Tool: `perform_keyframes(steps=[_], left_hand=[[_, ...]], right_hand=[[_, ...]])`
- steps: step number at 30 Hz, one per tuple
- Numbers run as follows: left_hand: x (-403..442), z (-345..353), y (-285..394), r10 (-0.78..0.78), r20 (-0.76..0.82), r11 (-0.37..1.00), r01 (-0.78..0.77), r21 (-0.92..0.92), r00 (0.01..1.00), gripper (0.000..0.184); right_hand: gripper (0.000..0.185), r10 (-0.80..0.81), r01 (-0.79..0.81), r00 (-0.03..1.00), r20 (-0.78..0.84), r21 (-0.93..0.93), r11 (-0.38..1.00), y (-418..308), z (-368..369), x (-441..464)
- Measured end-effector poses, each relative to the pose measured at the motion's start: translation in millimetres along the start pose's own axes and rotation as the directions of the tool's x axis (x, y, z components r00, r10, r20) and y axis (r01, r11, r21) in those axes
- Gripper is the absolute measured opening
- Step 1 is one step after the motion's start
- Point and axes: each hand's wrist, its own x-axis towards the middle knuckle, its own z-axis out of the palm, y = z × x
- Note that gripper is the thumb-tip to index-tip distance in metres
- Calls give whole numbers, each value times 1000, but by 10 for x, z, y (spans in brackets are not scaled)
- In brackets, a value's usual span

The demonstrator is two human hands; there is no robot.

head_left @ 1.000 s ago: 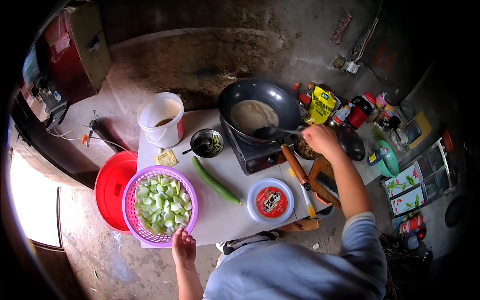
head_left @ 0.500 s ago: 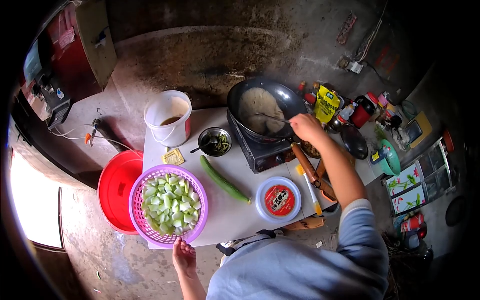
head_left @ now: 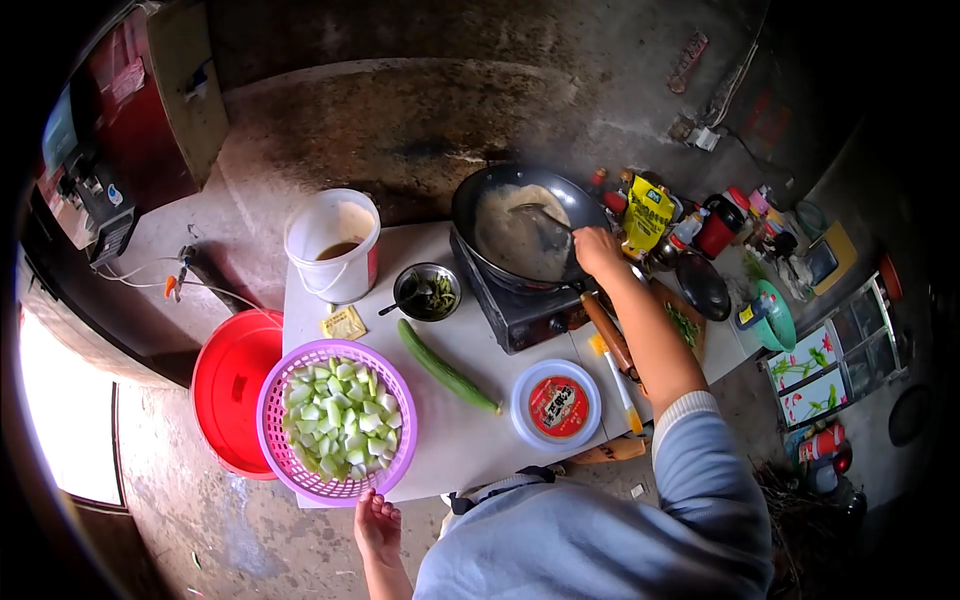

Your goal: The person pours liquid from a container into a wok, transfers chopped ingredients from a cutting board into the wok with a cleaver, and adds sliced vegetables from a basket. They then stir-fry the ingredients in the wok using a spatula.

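Person working at a tabletop (head_left: 470, 445), seen from the head. The right hand (head_left: 598, 252) is wrapped around the handle of a dark spatula (head_left: 553, 222), whose blade lies in the pale, cloudy liquid (head_left: 510, 245) of a black wok (head_left: 580, 197). The wok sits on a black stove (head_left: 535, 328); its wooden handle (head_left: 607, 328) projects toward the person, alongside the right forearm. This forearm crosses the right part of the tabletop and partly hides a board bearing chopped greens (head_left: 682, 325).

The left hand (head_left: 378, 524) has its fingers bent inward at the near edge of a purple colander (head_left: 398, 383); whether it pinches the rim cannot be told. The colander holds cut pale-green pieces (head_left: 345, 415) and overlaps a red basin (head_left: 222, 405) in view.

Between colander and stove lie a long green cucumber (head_left: 447, 368) and a metal bowl (head_left: 428, 318) of dark greens. A white bucket (head_left: 348, 278) stands behind a small yellow packet (head_left: 343, 323). Right of the cucumber is a red-labelled tub (head_left: 557, 405), beside a yellow-ended brush (head_left: 620, 385). A yellow bag (head_left: 648, 215) and bottles crowd the wok's right side.
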Motion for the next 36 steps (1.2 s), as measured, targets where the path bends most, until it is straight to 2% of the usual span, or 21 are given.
perform_keyframes(steps=[1, 3, 6, 9, 11, 13, 15, 17, 19, 20, 21, 24, 25, 26, 29, 30, 32, 35, 36], left_hand=[[-7, -20, 0, -7, -12, 1000, 8, 11, 1000, 7], [-20, -85, 6, -23, -15, 1000, 24, 13, 1000, 8], [-35, -226, -6, -60, -13, 998, 61, 32, 998, 12], [-18, -351, -16, -101, 3, 993, 101, 55, 995, 18], [1, -386, -32, -128, 14, 990, 127, 66, 992, 21], [25, -394, -65, -117, -74, 988, 123, 90, 990, 25], [46, -345, -93, -97, -117, 990, 109, 95, 988, 27], [95, -341, -113, -75, -159, 991, 91, 97, 984, 31], [176, -396, -146, -46, -188, 993, 66, 97, 981, 40], [191, -416, -148, -45, -188, 993, 64, 97, 981, 40], [200, -437, -144, -42, -155, 994, 58, 97, 987, 42], [234, -440, -106, -19, -132, 994, 32, 100, 991, 44], [240, -446, -89, 2, -140, 994, 13, 104, 990, 44], [267, -475, -74, 7, -127, 995, 6, 99, 992, 45], [362, -564, -10, 21, -97, 997, -14, 74, 995, 47], [361, -546, 9, 31, -102, 998, -25, 63, 994, 42], [387, -551, 39, 33, -110, 998, -28, 53, 993, 41], [495, -667, 80, 29, -89, 999, -25, 49, 996, 38], [531, -703, 77, 24, -62, 998, -21, 52, 998, 36]], right_hand=[[22, -37, 42, 998, -40, 118, 992, -42, -16, -74], [22, -175, 189, 980, -90, 184, 965, -34, -154, -186], [21, -194, 171, 972, 134, 163, 972, -17, -757, -433], [19, -104, 111, 966, 237, -16, 994, 40, -1264, -622], [19, -58, 74, 970, 235, -58, 996, 134, -1248, -531], [18, -6, 31, 972, 233, -103, 994, 196, -1107, -396], [18, -16, 40, 991, 131, -183, 982, 172, -735, -198], [20, 38, -25, 997, 60, -195, 980, 142, -259, -45], [20, 62, -61, 997, 41, -27, 998, 22, -36, -48], [20, 88, -92, 993, 78, 43, 995, -138, -175, -169], [20, 88, -92, 993, 78, 44, 995, -140, -246, -228], [21, -176, 174, 984, -1, 162, 971, 34, -415, -304], [20, -166, 151, 982, 93, 156, 976, 125, -557, -325], [20, -172, 164, 976, 133, 70, 984, 148, -770, -407], [18, -45, 61, 965, 258, -54, 997, 162, -1296, -554], [18, -46, 62, 965, 258, -54, 997, 228, -1250, -511], [16, -80, 93, 992, 101, -131, 987, 365, -1028, -358], [17, -10, 26, 996, 87, -179, 984, 201, -511, -160], [17, 12, -5, 999, 52, -130, 992, 126, -336, -135]])
